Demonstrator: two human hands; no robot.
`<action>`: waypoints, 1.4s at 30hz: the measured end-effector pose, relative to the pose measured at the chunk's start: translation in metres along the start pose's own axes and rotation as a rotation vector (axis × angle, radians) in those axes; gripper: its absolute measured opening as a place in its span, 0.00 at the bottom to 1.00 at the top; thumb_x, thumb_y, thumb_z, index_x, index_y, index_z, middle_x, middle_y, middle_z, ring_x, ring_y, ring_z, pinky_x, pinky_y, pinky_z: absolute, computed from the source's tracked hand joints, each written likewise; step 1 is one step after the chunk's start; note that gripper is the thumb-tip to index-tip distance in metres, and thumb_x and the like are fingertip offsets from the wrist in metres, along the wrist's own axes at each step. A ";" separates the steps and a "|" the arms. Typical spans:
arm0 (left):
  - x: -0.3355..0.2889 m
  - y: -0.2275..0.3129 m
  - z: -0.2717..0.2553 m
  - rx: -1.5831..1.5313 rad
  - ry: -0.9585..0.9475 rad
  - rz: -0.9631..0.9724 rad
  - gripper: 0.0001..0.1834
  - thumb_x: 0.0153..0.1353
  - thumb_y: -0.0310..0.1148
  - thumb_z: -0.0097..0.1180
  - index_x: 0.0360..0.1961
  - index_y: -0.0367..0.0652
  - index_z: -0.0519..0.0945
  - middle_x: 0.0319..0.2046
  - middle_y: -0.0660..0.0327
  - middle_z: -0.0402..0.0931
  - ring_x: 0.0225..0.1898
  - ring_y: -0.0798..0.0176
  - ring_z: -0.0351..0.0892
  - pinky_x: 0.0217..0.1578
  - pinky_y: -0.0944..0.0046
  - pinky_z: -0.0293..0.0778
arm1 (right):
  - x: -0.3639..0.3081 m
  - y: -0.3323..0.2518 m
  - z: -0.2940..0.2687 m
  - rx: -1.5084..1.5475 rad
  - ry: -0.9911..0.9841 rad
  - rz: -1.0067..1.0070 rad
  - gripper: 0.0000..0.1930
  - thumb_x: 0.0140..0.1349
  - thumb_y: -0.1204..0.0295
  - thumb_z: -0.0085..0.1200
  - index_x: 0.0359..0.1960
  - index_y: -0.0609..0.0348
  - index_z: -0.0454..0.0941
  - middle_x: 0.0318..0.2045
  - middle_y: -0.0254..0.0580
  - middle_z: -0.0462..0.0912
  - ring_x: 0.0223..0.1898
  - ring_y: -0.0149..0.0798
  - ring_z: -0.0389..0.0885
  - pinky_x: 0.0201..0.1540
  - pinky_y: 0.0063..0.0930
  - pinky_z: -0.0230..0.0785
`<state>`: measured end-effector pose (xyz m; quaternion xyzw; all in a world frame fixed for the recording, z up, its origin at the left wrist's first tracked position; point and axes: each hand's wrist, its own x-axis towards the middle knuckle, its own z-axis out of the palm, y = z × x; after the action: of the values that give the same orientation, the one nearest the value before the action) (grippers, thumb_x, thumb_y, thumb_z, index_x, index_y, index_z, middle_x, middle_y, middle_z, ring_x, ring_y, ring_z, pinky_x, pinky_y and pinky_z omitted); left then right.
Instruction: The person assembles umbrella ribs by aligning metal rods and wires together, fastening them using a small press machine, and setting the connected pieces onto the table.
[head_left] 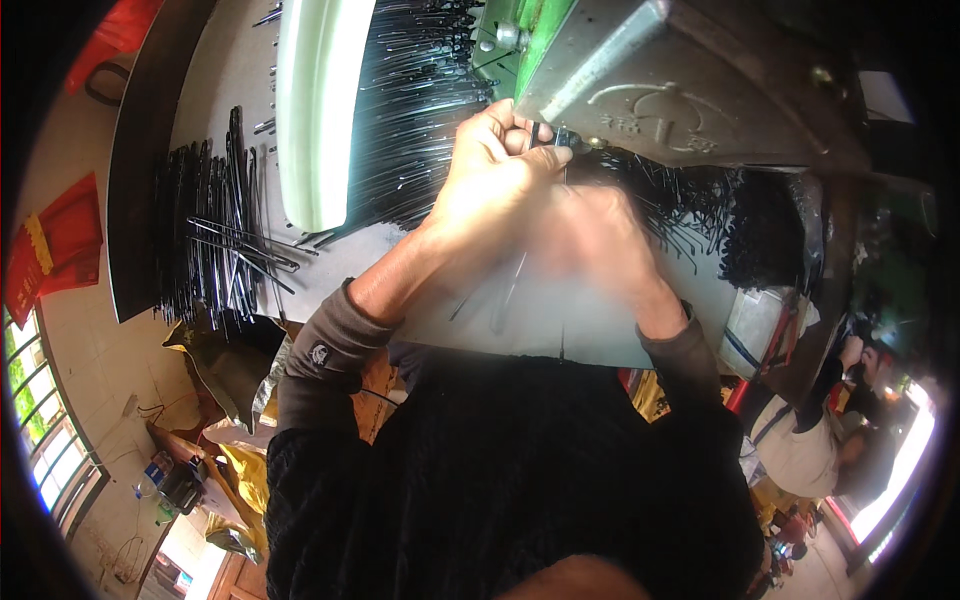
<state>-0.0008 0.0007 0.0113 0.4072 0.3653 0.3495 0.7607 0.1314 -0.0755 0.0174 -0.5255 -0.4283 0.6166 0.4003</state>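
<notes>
My left hand (492, 178) is up at the front of a machine (690, 95) with a grey metal cover and a green part. Thumb and fingers are pinched together around a thin black metal rod (533, 132), right beside a small fitting on the machine. My right hand (600, 235) is just right of and below the left one, smeared by motion, its fingers unclear. Below both hands a thin rod (517, 275) slants over the pale worktop (470, 325). Many similar black rods (415, 130) lie in a wide bundle behind my left hand.
A long white lamp (320, 120) hangs over the left side. Another pile of black rods (215, 235) lies at the left edge, with more dark rods (690, 205) to the right under the machine cover. A person in a light top (800, 445) is at the far right.
</notes>
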 end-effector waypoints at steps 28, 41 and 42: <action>0.011 -0.016 -0.020 0.035 0.095 -0.031 0.01 0.56 0.24 0.55 0.29 0.41 0.75 0.23 0.63 0.75 0.22 0.70 0.74 0.24 0.71 0.74 | -0.008 -0.016 -0.019 0.722 0.052 -0.183 0.18 0.62 0.64 0.51 0.45 0.67 0.69 0.42 0.43 0.73 0.43 0.35 0.76 0.41 0.31 0.75; 0.002 0.010 0.006 0.020 -0.033 -0.082 0.02 0.54 0.23 0.55 0.27 0.39 0.74 0.25 0.59 0.76 0.22 0.68 0.73 0.24 0.70 0.70 | -0.078 -0.099 -0.065 0.325 0.529 -1.282 0.13 0.60 0.74 0.48 0.45 0.67 0.70 0.46 0.53 0.74 0.47 0.44 0.75 0.49 0.39 0.71; 0.002 0.012 0.011 0.037 -0.026 -0.092 0.04 0.54 0.22 0.54 0.26 0.40 0.72 0.24 0.61 0.74 0.23 0.67 0.73 0.24 0.68 0.71 | -0.082 -0.095 -0.079 0.346 0.525 -1.261 0.12 0.61 0.74 0.48 0.44 0.66 0.71 0.44 0.52 0.75 0.45 0.43 0.76 0.48 0.39 0.72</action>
<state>0.0061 0.0030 0.0252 0.4082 0.3802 0.3021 0.7730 0.2242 -0.1144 0.1256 -0.2375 -0.4362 0.1791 0.8493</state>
